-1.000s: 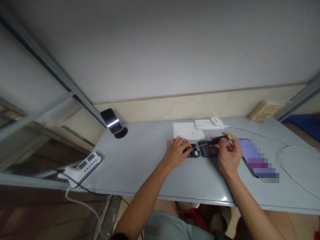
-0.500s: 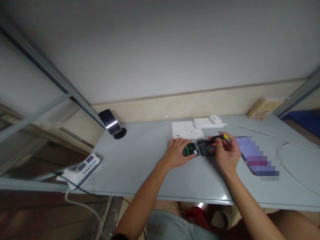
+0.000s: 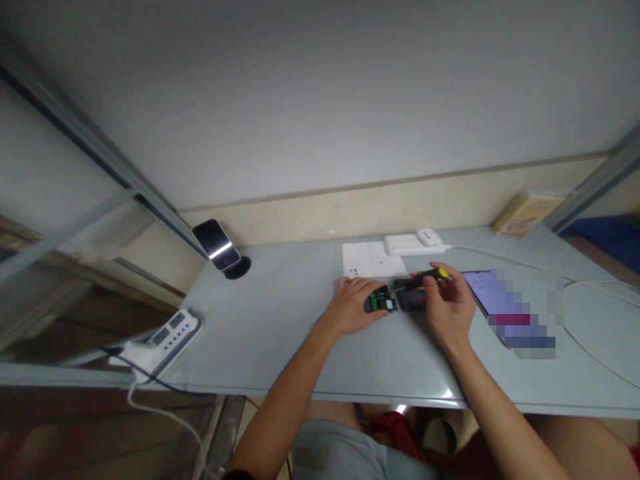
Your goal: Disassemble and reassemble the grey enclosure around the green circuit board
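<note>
My left hand [image 3: 354, 305] rests on the grey table [image 3: 280, 333], its fingers closed on a small dark device [image 3: 381, 301] with a green circuit board showing. My right hand [image 3: 447, 301] is closed round a black screwdriver with a yellow cap [image 3: 421, 281], which lies nearly level with its tip pointing left at the device. A dark flat cover piece [image 3: 414, 300] lies just right of the device, under the screwdriver.
A white sheet of paper [image 3: 367, 259] lies behind the hands. A white charger box [image 3: 413, 244] with a cable runs right. A phone on a stand [image 3: 216, 245] sits far left, a power strip [image 3: 165, 335] at the left edge, a blurred-out screen [image 3: 515, 307] to the right.
The small device has been tilted up in my left hand so its green board shows. The screwdriver tip has moved closer to it.
</note>
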Available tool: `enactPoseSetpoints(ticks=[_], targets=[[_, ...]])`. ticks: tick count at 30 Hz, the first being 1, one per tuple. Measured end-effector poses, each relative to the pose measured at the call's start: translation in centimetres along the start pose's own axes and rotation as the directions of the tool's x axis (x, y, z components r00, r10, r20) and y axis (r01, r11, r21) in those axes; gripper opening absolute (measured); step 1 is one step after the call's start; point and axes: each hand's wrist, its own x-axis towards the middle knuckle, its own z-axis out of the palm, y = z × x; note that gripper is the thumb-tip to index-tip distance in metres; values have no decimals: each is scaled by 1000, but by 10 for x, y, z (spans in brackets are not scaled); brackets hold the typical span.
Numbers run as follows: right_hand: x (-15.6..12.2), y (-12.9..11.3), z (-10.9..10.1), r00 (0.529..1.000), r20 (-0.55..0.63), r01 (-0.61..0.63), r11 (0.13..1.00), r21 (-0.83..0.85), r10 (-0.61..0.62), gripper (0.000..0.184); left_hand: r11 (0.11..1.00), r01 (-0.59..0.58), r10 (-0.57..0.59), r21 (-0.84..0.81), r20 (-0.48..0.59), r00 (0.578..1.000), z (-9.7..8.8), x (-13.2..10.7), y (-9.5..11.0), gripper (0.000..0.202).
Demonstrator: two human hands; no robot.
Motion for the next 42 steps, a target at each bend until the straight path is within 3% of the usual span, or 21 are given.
enactPoseSetpoints(ticks=[21,27,32,35,37,42], targets=[[-5,-3,4,993,60,111,989,-103,-105,29,1000,9,-9,-8,10,1000,-1,0,0,36],[6,-6,12,965,245,143,971,-191,-94,31,1000,-5,5,-10,-1,1000,1,-1,-1,36],[27,-23,18,878,478,134,975,-180,-32,27,1000,-10,10,0,-9,1000,2,-1,-2,39],[40,-27,25,819,573,64,996,-69,-13,23,1000,-1,1,6,-12,1000,3,0,-2,40],[47,-25,32,788,615,-57,997,51,13,25,1000,3,-3,4,-12,1000,4,0,-3,39],[56,-13,53,748,649,-394,879,267,138,40,1000,2,-3,-18,-15,1000,5,-1,-3,40]])
